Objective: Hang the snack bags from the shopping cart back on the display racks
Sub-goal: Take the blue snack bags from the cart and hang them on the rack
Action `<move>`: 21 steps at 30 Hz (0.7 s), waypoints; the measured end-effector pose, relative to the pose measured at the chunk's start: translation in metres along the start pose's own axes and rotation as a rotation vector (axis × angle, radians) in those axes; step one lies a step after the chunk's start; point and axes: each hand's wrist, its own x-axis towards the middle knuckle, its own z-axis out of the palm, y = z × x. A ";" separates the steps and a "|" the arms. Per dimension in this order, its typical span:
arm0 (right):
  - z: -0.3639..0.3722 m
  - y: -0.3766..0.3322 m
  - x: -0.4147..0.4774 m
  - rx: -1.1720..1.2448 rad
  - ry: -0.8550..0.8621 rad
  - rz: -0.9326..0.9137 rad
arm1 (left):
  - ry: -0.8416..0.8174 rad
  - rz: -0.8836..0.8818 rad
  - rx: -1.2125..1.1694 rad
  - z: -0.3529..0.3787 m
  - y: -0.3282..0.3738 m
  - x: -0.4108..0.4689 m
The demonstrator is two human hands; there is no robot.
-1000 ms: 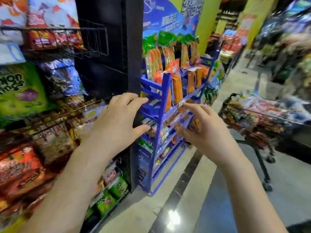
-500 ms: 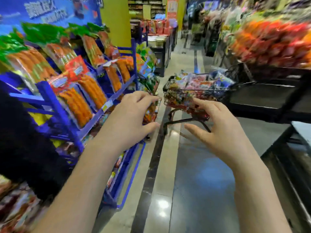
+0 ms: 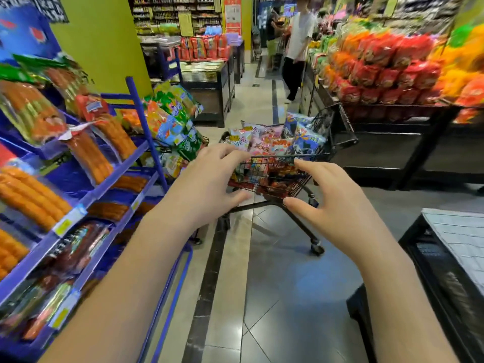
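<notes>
Left hand (image 3: 209,184) & right hand (image 3: 332,203) out front, grips apart, empty. Snack bags (image 3: 275,142) heaped in cart (image 3: 340,132) ahead. Sloppy grab could spill some, or shove cart rolling off.

1. The left hand (image 3: 207,184) and the right hand (image 3: 332,203) are bare, with uncovered skin from fingertips to wrist.
2. The left forearm (image 3: 125,284) and the right forearm (image 3: 398,297) are bare too, all the way to the picture's lower edge.
3. Both forearms look slim at the wrist and broader lower down; the fingertips are slightly blurred.
</notes>
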 end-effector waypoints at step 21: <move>0.094 0.205 0.297 -0.083 -0.018 0.295 | -0.199 0.172 -0.110 0.170 -0.124 0.378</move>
